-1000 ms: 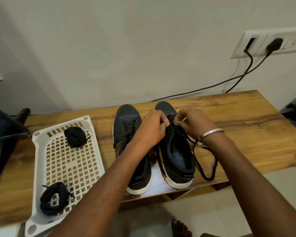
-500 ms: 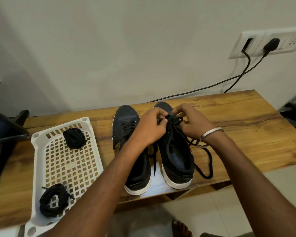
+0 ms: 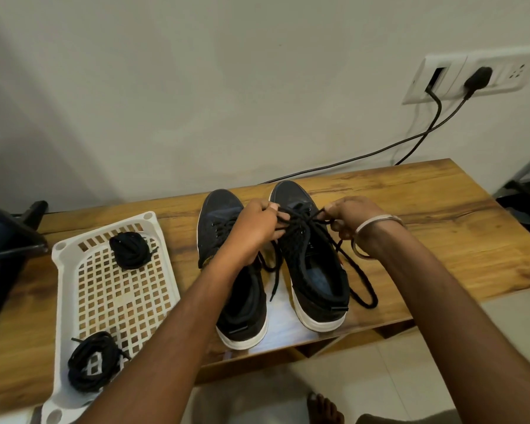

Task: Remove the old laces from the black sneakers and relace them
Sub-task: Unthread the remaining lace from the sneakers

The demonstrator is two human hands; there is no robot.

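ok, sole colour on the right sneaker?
White, under a black upper; the sole shows best at the heel in the head view.

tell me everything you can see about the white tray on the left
The white tray looks like moulded plastic, rectangular with rounded corners, a raised rim and a grid of square holes showing the wooden table beneath. It lies flat, left of the sneakers, its near end reaching the table's front edge. Two black lace bundles rest in it: far, near. No hand touches it.
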